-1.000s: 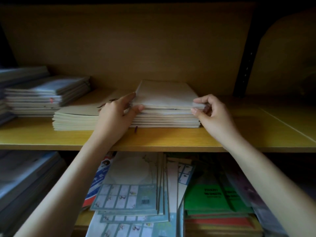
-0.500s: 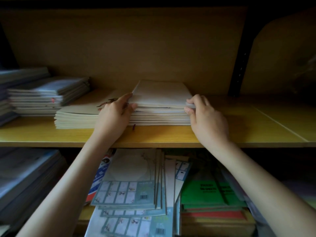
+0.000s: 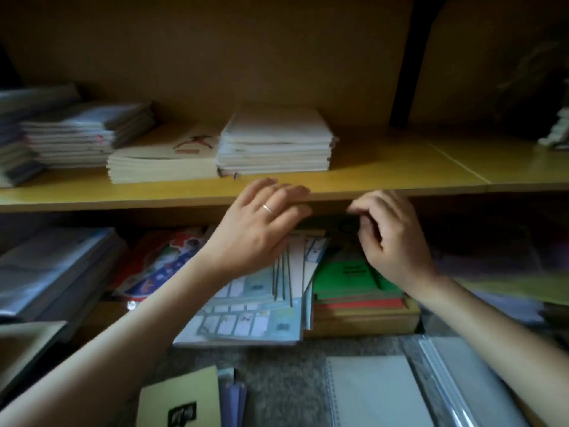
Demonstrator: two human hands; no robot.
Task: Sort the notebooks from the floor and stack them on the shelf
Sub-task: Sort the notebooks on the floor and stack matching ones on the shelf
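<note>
A neat stack of pale notebooks point(image 3: 277, 143) lies on the yellow wooden shelf point(image 3: 385, 171), with a lower cream stack point(image 3: 160, 163) touching its left side. Both hands hang in the air in front of the shelf's front edge and hold nothing. My left hand point(image 3: 261, 223) has its fingers stretched out and wears a ring. My right hand point(image 3: 391, 235) has its fingers loosely curled. On the grey floor below lie a cream notebook point(image 3: 181, 399), a purple one point(image 3: 234, 402) and a pale spiral notebook point(image 3: 375, 392).
Further stacks of grey-blue notebooks point(image 3: 83, 131) fill the shelf's left end. The lower shelf holds light-blue books point(image 3: 246, 322), green and red books point(image 3: 354, 278) and grey folders point(image 3: 46, 266). A clear plastic folder point(image 3: 468, 383) lies on the floor at right. A dark upright post point(image 3: 406, 63) stands at the back.
Both hands have let go of the pale stack and drawn back and down below the shelf edge. The view has tilted down, so the floor notebooks now show.
</note>
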